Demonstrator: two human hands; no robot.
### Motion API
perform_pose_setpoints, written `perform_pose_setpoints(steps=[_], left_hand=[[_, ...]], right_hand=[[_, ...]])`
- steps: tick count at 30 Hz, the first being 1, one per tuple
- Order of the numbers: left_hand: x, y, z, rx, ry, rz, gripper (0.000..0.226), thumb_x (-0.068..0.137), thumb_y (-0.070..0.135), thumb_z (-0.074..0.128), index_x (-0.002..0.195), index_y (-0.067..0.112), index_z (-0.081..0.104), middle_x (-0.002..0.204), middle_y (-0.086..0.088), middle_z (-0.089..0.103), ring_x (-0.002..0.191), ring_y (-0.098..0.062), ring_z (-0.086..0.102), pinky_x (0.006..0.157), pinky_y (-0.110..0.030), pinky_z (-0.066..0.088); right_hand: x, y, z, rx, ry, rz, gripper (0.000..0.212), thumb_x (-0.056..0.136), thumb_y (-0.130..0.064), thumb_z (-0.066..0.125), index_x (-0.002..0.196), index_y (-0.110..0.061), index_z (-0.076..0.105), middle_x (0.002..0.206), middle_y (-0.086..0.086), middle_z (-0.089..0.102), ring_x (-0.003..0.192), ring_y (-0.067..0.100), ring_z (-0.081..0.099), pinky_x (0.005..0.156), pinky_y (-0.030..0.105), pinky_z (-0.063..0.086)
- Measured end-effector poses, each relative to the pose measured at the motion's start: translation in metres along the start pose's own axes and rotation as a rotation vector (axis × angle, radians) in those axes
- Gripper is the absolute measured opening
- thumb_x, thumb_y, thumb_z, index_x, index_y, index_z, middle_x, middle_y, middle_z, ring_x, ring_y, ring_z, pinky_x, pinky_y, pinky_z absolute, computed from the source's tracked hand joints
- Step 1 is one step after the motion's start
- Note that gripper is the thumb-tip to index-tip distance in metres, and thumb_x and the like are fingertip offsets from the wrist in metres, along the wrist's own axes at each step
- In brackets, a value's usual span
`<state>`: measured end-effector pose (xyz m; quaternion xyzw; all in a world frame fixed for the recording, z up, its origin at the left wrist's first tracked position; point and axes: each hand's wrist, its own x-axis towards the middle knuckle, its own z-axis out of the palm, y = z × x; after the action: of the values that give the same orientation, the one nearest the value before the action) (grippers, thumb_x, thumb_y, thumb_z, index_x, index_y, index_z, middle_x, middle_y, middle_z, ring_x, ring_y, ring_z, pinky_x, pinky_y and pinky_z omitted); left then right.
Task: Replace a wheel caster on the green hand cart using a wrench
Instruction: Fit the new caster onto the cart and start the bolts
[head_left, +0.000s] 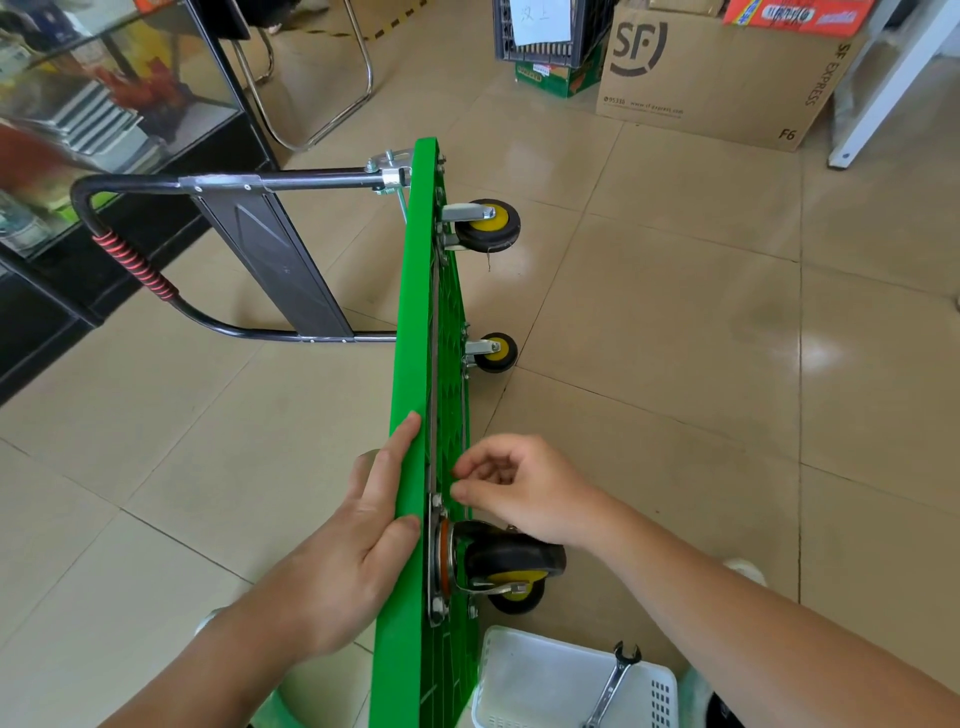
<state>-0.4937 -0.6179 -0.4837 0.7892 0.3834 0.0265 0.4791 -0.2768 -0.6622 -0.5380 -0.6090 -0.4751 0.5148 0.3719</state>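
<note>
The green hand cart (410, 364) stands on its side edge, its underside facing right. My left hand (363, 540) lies flat against the deck's top face, fingers straight. My right hand (514, 488) hovers at the underside just above the near caster (498, 561), thumb and fingertips pinched together; whether they hold a small part I cannot tell. This caster has a black wheel with a yellow hub on a bolted metal plate. Two more casters (491, 224) (493, 352) show farther up. A metal wrench (613, 686) lies in the white basket (524, 680).
The cart's black folding handle (156, 270) with a red wrap sticks out to the left. A glass cabinet (93, 130) stands at far left, a chair frame (322, 104) behind. Cardboard boxes (727, 78) and a crate sit at the back right on the tiled floor.
</note>
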Motion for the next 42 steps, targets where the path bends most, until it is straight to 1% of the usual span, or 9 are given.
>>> perform_pose_setpoints(steps=[10,14,22,25,27,31,35,38,42], left_hand=[[0.0,0.0,0.001,-0.011,0.009,0.004,0.076,0.093,0.044,0.03,0.155,0.057,-0.013,0.146,0.037,0.017,0.123,0.032,0.027,0.096,0.007,0.02],[0.0,0.001,0.003,-0.033,0.011,0.001,0.078,0.093,0.04,0.03,0.158,0.049,-0.011,0.145,0.036,0.018,0.123,0.033,0.027,0.096,0.008,0.019],[0.002,0.001,0.002,0.013,0.006,-0.012,0.079,0.091,0.043,0.029,0.158,0.05,-0.014,0.151,0.017,0.02,0.118,0.032,0.03,0.094,0.006,0.021],[0.002,0.002,0.006,0.021,0.034,-0.015,0.077,0.095,0.044,0.03,0.157,0.052,-0.014,0.148,0.015,0.022,0.112,0.011,0.042,0.091,0.002,0.024],[0.001,0.002,0.008,0.009,0.067,-0.018,0.072,0.105,0.036,0.034,0.158,0.051,-0.012,0.148,0.013,0.024,0.118,0.002,0.038,0.093,-0.006,0.028],[-0.005,0.007,0.011,-0.014,0.124,-0.006,0.07,0.109,0.026,0.035,0.162,0.043,-0.008,0.163,0.004,0.021,0.134,-0.002,0.031,0.108,-0.022,0.026],[-0.016,0.014,0.018,-0.064,0.148,-0.022,0.065,0.111,0.025,0.032,0.163,0.039,-0.004,0.166,0.004,0.021,0.134,-0.001,0.03,0.108,-0.019,0.023],[-0.024,0.015,0.022,-0.086,0.157,-0.021,0.065,0.111,0.027,0.033,0.163,0.04,-0.004,0.164,0.013,0.019,0.136,0.002,0.025,0.112,-0.019,0.019],[-0.028,0.018,0.03,-0.119,0.171,-0.04,0.065,0.111,0.027,0.034,0.163,0.041,-0.003,0.153,0.022,0.019,0.136,0.004,0.025,0.111,-0.018,0.019]], right_hand=[[-0.023,-0.012,0.022,-0.209,0.071,-0.187,0.01,0.092,-0.023,0.071,0.102,-0.021,0.072,0.084,-0.011,0.065,0.072,-0.001,0.056,0.066,0.015,0.047],[-0.023,-0.015,0.026,-0.211,0.066,-0.18,0.007,0.095,-0.021,0.067,0.098,-0.016,0.07,0.085,0.004,0.066,0.07,0.01,0.056,0.066,0.025,0.049],[-0.022,-0.02,0.024,-0.288,0.035,-0.102,0.011,0.098,-0.026,0.063,0.102,-0.016,0.068,0.081,-0.007,0.061,0.068,0.004,0.053,0.066,0.024,0.048],[-0.031,-0.017,0.026,-0.273,0.101,-0.104,0.011,0.096,-0.031,0.065,0.103,-0.023,0.067,0.085,-0.009,0.062,0.072,0.007,0.056,0.07,0.027,0.05],[-0.038,-0.014,0.027,-0.267,0.16,-0.1,0.012,0.095,-0.033,0.065,0.105,-0.027,0.065,0.087,-0.009,0.063,0.073,0.008,0.056,0.072,0.031,0.052],[-0.063,0.0,0.023,-0.297,0.329,-0.111,0.015,0.094,-0.029,0.067,0.109,-0.024,0.067,0.089,-0.007,0.061,0.072,0.004,0.051,0.069,0.022,0.048],[-0.105,0.029,0.022,-0.297,0.564,-0.123,0.018,0.092,-0.02,0.07,0.109,-0.022,0.068,0.088,-0.007,0.063,0.075,0.009,0.055,0.067,0.014,0.045],[-0.13,0.071,0.027,-0.207,0.728,-0.01,0.009,0.091,-0.017,0.07,0.096,-0.024,0.067,0.078,-0.007,0.062,0.067,0.009,0.055,0.064,0.017,0.046],[-0.152,0.162,0.045,-0.062,0.722,0.383,0.015,0.087,-0.013,0.069,0.079,-0.025,0.064,0.073,-0.005,0.065,0.069,0.015,0.061,0.07,0.031,0.051]])
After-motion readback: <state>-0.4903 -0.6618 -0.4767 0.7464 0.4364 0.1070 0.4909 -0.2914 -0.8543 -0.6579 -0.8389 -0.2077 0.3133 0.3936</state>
